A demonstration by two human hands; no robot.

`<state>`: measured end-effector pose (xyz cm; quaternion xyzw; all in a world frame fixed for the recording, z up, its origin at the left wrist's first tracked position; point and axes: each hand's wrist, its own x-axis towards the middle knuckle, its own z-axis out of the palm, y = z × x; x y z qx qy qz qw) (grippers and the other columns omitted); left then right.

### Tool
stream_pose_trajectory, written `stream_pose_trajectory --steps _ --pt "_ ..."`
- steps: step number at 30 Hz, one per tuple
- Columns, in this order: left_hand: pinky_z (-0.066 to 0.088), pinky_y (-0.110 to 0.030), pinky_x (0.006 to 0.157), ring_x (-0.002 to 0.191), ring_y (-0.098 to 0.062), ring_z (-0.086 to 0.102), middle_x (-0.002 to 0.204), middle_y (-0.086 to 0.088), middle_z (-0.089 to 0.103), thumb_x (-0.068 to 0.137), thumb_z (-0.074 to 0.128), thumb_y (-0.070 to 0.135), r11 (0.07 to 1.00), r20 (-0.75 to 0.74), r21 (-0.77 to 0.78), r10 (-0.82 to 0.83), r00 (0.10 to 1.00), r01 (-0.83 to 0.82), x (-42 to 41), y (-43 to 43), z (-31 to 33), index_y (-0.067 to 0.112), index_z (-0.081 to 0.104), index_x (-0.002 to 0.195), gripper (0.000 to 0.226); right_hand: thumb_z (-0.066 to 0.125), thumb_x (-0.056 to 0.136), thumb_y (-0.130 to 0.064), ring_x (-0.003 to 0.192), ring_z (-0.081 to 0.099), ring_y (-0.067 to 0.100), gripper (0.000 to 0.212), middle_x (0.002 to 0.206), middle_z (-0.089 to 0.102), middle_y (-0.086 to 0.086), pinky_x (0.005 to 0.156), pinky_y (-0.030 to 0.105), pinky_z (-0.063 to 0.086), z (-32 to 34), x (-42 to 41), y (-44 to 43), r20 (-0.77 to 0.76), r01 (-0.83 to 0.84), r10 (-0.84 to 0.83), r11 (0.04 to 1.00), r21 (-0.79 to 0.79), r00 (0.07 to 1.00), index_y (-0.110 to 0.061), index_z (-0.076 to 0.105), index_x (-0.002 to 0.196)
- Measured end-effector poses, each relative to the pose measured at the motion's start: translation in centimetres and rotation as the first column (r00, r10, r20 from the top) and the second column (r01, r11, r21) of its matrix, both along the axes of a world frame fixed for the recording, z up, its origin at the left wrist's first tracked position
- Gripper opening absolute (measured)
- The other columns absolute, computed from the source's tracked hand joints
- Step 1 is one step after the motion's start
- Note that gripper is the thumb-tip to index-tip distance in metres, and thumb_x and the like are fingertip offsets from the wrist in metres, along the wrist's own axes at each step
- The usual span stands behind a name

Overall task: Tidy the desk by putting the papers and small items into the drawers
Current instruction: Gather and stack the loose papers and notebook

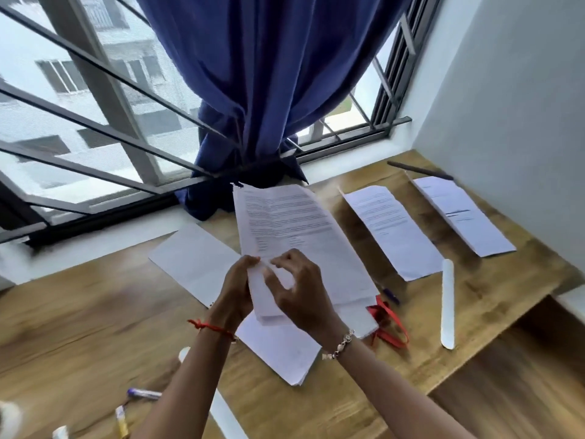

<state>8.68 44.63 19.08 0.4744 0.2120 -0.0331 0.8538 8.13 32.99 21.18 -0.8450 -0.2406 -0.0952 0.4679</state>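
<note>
Left hand [235, 289] and right hand [304, 296] pinch the paper sheaf [285, 217] by its near edge above the desk [79, 312]; light, floppy, it probably droops beyond the grip, so hold nearer mid-sheet

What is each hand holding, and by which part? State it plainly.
Both hold one sheaf of printed papers, raised over the desk. The left hand grips its lower left edge; the right hand pinches the lower end beside it.

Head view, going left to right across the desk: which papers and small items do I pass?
Purple-capped marker → blank sheet → held stack of papers → printed sheet → second printed sheet by the wall.
</note>
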Motion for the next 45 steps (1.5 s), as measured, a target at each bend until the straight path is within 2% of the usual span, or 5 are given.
stream_pose_trajectory --steps 4,9,17,32,45 --pt "0.049 -0.035 0.067 0.077 -0.025 0.059 0.088 -0.011 0.063 0.090 0.036 0.005 0.998 -0.083 0.053 0.051 0.995 -0.046 1.6 -1.2 0.1 0.007 0.053 0.108 0.025 0.054 0.084 -0.019 0.085 0.055 0.004 0.024 0.091 0.069 0.009 0.078 0.012 0.044 0.4 4.6 -5.2 0.033 0.301 -0.308 0.944 0.135 0.951 -0.001 0.070 0.090" --pt "0.047 -0.035 0.063 0.074 -0.024 0.058 0.084 -0.009 0.062 0.090 0.039 0.008 0.994 -0.175 0.085 0.088 0.981 -0.074 3.2 -1.7 -0.6 0.010 0.055 0.102 0.019 0.062 0.079 -0.006 0.104 0.058 0.026 0.026 0.108 0.065 0.015 0.089 0.023 0.040 -1.3 10.1 -12.3 -0.068 0.565 -0.564 0.825 -0.003 0.823 0.001 0.065 0.104" --pt "0.047 -0.034 0.064 0.072 -0.023 0.058 0.057 -0.001 0.069 0.093 0.039 0.010 0.993 -0.242 0.054 0.114 0.964 -0.104 4.9 -3.2 -1.7 0.011 0.057 0.095 0.018 0.066 0.079 -0.017 0.114 0.055 0.030 0.058 0.125 0.058 0.013 0.087 0.042 0.050 -7.4 13.2 -15.9 -0.224 0.304 -0.486 0.781 -0.546 0.845 -0.010 0.046 0.132" --pt "0.049 -0.035 0.063 0.082 -0.023 0.063 0.094 -0.007 0.067 0.096 0.040 0.023 0.997 -0.198 0.071 0.025 0.980 -0.011 5.8 -4.1 -2.3 0.015 0.055 0.114 0.025 0.045 0.085 0.012 0.102 0.063 0.038 0.056 0.118 0.060 0.028 0.090 0.042 0.050 0.6 12.2 -12.2 0.047 0.443 -0.446 0.861 -0.250 0.894 0.001 0.036 0.139" --pt "0.057 -0.029 0.070 0.097 -0.017 0.067 0.113 -0.004 0.066 0.098 0.037 0.032 0.995 -0.002 -0.095 0.003 1.000 -0.003 6.2 -5.3 -1.3 0.017 0.049 0.129 0.037 0.036 0.094 0.001 0.141 0.023 0.030 0.059 0.151 0.023 0.020 0.109 0.045 0.034 -0.7 6.3 -2.6 -0.153 0.040 -0.113 0.911 -0.411 0.982 -0.006 0.012 0.147"
